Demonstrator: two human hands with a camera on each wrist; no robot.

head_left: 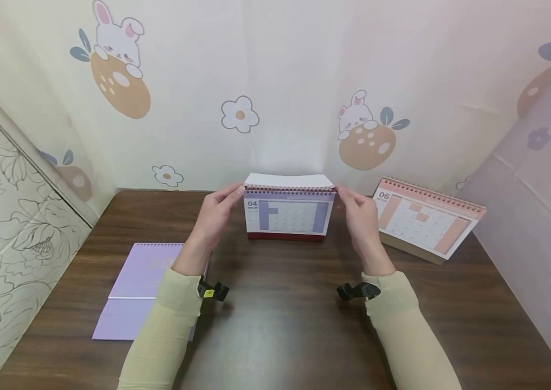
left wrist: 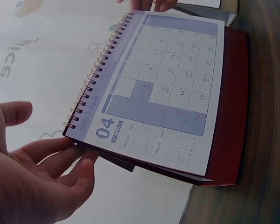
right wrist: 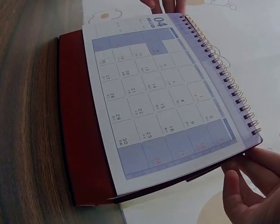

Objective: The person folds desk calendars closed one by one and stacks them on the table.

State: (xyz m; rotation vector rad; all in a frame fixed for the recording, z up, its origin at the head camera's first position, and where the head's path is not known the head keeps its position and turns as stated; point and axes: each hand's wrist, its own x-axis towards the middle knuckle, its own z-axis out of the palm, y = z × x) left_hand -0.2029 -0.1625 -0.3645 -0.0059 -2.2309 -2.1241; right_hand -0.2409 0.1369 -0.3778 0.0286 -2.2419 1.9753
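Note:
A spiral-bound desk calendar (head_left: 289, 214) stands upright at the back of the table, its lavender April page facing me. Its dark red base (right wrist: 81, 116) shows below the page, and a white sheet (head_left: 289, 179) extends behind the gold rings. At the top left corner, the fingers of my left hand (head_left: 211, 216) touch the calendar's back edge; the left wrist view shows the thumb raised apart from it. My right hand (head_left: 362, 216) mirrors this at the top right corner, fingertips against the edge and thumb apart in the right wrist view.
On the right stands an orange desk calendar (head_left: 426, 221), turned at an angle and showing 06. A purple spiral calendar (head_left: 126, 281) lies at the left, partly covered by my left forearm. Behind the brown wooden table (head_left: 275, 325) hangs a curtain (head_left: 295, 59) printed with rabbits.

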